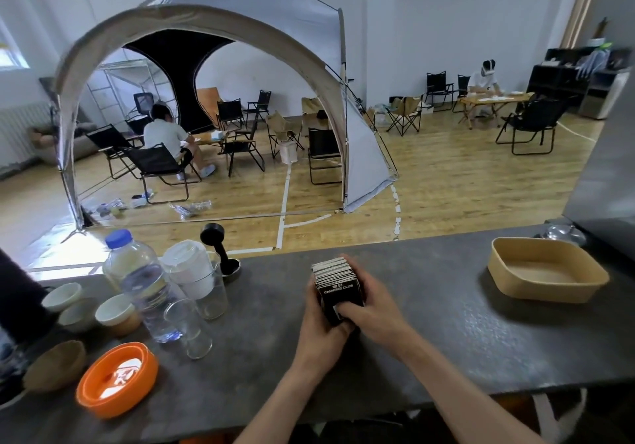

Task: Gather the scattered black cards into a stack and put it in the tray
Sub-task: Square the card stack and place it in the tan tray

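Note:
A stack of black cards (335, 280) stands on edge at the middle of the grey table (429, 323); the nearest card reads "CAMPING CLUB" in white. My left hand (318, 330) cups the stack from the left and below. My right hand (374, 309) grips it from the right, thumb on the front card. Both hands hold the stack together just above or on the tabletop. The tan rectangular tray (546, 272) sits empty at the table's right, well apart from the cards. No loose cards show on the table.
At the left stand a water bottle (144, 282), clear glasses (187, 327), a white lidded cup (189, 265), small bowls (113, 313), an orange lid (117, 378), a brown bowl (56, 366) and a black tamper (220, 247). A glass lid (563, 232) lies behind the tray.

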